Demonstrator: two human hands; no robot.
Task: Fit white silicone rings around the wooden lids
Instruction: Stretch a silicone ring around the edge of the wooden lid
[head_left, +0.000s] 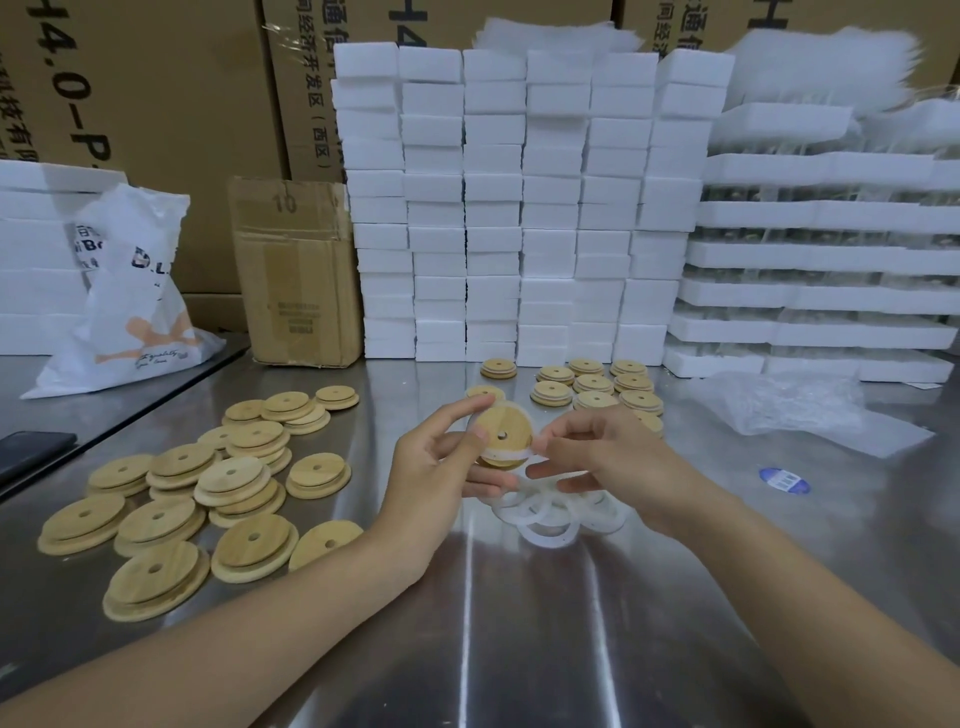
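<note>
A round wooden lid (508, 428) with a centre hole is held up above the steel table, tilted toward me. My left hand (441, 457) grips its left edge between thumb and fingers. My right hand (602, 452) pinches a white silicone ring (511, 457) that lies stretched along the lid's lower rim. Directly below both hands, several loose white rings (550, 522) lie in a heap on the table. Several bare wooden lids (208, 483) are scattered at the left. Several more lids (597, 387) sit in rows behind my hands.
Stacks of white foam blocks (519, 208) form a wall at the back. A small cardboard box (296, 275) and a white plastic bag (130, 296) stand back left. A dark phone (31, 452) lies far left. Clear wrap (800, 410) and a blue sticker (783, 480) lie right.
</note>
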